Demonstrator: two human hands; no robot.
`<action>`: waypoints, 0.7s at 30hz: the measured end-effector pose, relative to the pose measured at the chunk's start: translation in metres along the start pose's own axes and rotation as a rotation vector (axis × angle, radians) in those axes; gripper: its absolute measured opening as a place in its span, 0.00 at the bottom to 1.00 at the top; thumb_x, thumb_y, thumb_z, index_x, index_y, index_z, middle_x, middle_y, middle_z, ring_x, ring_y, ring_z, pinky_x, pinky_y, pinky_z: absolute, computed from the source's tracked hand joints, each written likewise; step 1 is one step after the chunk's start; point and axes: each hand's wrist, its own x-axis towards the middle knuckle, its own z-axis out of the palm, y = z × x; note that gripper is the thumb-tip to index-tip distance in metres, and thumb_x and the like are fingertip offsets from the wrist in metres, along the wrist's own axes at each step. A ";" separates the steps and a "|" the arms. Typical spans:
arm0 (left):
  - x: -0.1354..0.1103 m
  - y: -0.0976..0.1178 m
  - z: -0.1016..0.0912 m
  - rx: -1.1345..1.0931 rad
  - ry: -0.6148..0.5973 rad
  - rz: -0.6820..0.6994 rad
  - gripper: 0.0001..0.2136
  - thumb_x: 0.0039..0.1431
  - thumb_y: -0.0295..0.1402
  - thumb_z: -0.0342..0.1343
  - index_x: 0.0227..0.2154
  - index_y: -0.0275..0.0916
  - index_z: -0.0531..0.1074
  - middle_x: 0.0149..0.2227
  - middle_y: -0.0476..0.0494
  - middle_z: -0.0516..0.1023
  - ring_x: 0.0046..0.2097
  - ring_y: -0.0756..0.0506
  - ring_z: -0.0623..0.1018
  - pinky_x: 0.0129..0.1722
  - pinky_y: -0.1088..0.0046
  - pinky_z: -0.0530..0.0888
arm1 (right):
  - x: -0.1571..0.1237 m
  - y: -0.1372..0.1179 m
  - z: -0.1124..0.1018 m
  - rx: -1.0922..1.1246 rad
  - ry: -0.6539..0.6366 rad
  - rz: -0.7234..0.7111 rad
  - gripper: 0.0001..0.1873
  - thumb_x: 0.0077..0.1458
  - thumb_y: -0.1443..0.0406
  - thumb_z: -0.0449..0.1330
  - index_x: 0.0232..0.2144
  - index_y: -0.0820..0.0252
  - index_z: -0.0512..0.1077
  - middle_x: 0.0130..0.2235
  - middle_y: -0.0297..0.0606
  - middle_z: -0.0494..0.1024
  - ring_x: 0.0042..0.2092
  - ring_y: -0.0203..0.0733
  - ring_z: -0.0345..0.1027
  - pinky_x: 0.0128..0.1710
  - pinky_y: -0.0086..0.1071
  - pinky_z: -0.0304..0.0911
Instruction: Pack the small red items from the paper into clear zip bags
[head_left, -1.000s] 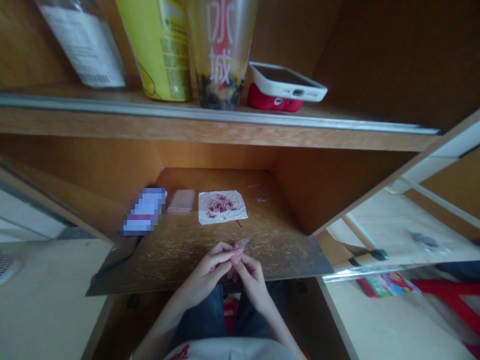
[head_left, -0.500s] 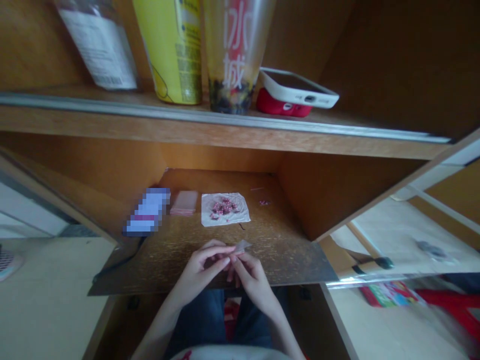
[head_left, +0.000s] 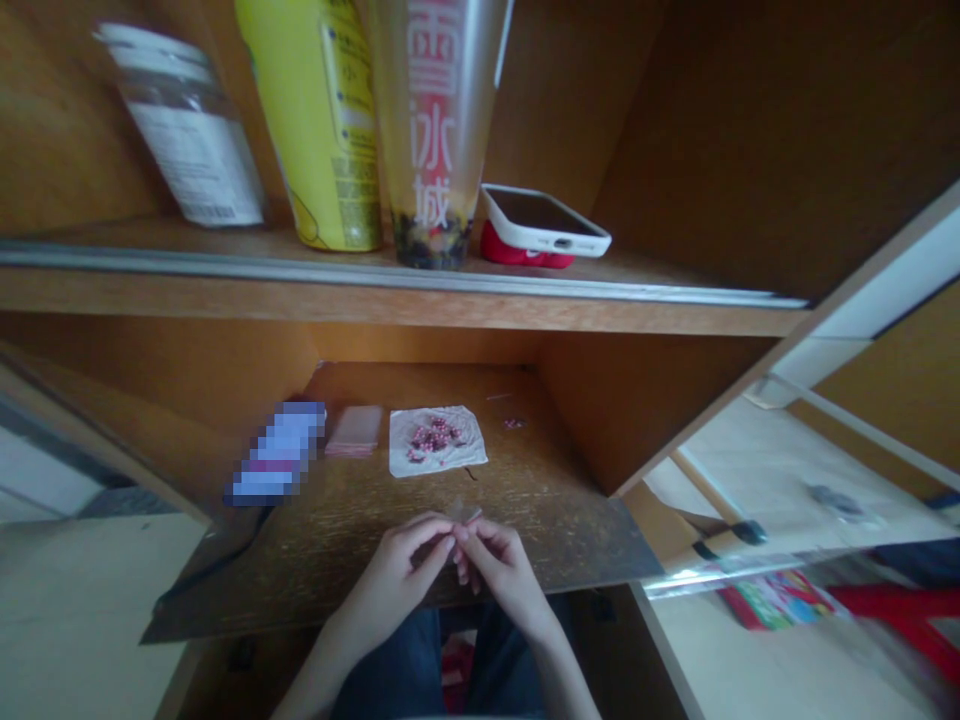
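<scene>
My left hand [head_left: 411, 560] and my right hand [head_left: 496, 562] meet above the front of the brown desk board. Both pinch a small clear plastic bag [head_left: 466, 514], its top edge poking out past the fingertips; the rest of it is hidden. Just beyond the hands lies a crumpled white tissue [head_left: 401, 455] bearing a pile of small pink and dark red beads [head_left: 436, 436]. Left of the tissue is a stack of flat pinkish packets [head_left: 355, 430]. A few more beads [head_left: 514, 424] lie to the right, near a thin pale stick [head_left: 498, 398].
A blurred-out phone-like slab [head_left: 276, 455] leans at the left. A dark thread [head_left: 470, 473] lies before the tissue. On the shelf above stand a white-labelled jar [head_left: 199, 150], a yellow bottle [head_left: 322, 130], a drink cup [head_left: 435, 140] and a white-cased phone [head_left: 547, 218] on a red object.
The camera view has tilted up and shifted slightly, so the shelf items show more fully. The clear bag stands out less above my fingertips, and both hands stay pinched together.
</scene>
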 end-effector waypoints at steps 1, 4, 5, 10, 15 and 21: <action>0.000 0.002 0.001 0.040 -0.009 0.006 0.09 0.63 0.34 0.48 0.34 0.41 0.74 0.36 0.46 0.78 0.39 0.47 0.76 0.41 0.73 0.72 | 0.000 0.000 -0.002 -0.008 -0.008 -0.003 0.22 0.57 0.51 0.57 0.23 0.63 0.68 0.21 0.30 0.66 0.21 0.28 0.56 0.20 0.23 0.52; -0.001 0.003 0.004 0.172 -0.016 0.020 0.09 0.63 0.32 0.47 0.36 0.43 0.73 0.37 0.46 0.78 0.39 0.46 0.77 0.41 0.72 0.71 | 0.000 -0.001 -0.006 -0.019 -0.018 0.008 0.22 0.57 0.50 0.57 0.23 0.63 0.68 0.21 0.30 0.65 0.21 0.28 0.56 0.20 0.23 0.51; -0.001 0.003 0.006 0.216 -0.008 0.027 0.09 0.63 0.32 0.46 0.36 0.43 0.73 0.37 0.46 0.78 0.39 0.46 0.77 0.41 0.72 0.72 | 0.000 -0.002 -0.007 -0.022 -0.020 0.014 0.23 0.56 0.49 0.56 0.23 0.63 0.68 0.21 0.30 0.65 0.21 0.28 0.55 0.20 0.23 0.51; 0.002 0.002 0.008 0.349 0.065 0.081 0.11 0.63 0.32 0.44 0.30 0.42 0.70 0.31 0.46 0.77 0.35 0.45 0.76 0.36 0.71 0.71 | 0.000 -0.010 -0.008 -0.042 -0.023 -0.009 0.24 0.57 0.47 0.55 0.23 0.62 0.67 0.21 0.30 0.65 0.21 0.28 0.55 0.19 0.24 0.50; 0.004 0.003 0.013 0.329 0.161 0.138 0.10 0.63 0.32 0.45 0.27 0.42 0.67 0.27 0.48 0.76 0.30 0.48 0.76 0.31 0.75 0.70 | 0.001 -0.016 -0.010 -0.073 -0.063 -0.052 0.23 0.59 0.49 0.52 0.24 0.61 0.66 0.22 0.30 0.64 0.22 0.29 0.54 0.20 0.24 0.50; 0.007 -0.010 0.011 0.406 0.282 0.126 0.08 0.62 0.33 0.46 0.31 0.42 0.70 0.27 0.48 0.79 0.28 0.47 0.79 0.27 0.77 0.70 | 0.001 -0.018 -0.012 -0.168 -0.124 -0.107 0.20 0.61 0.52 0.52 0.25 0.61 0.67 0.23 0.31 0.66 0.24 0.29 0.55 0.23 0.24 0.52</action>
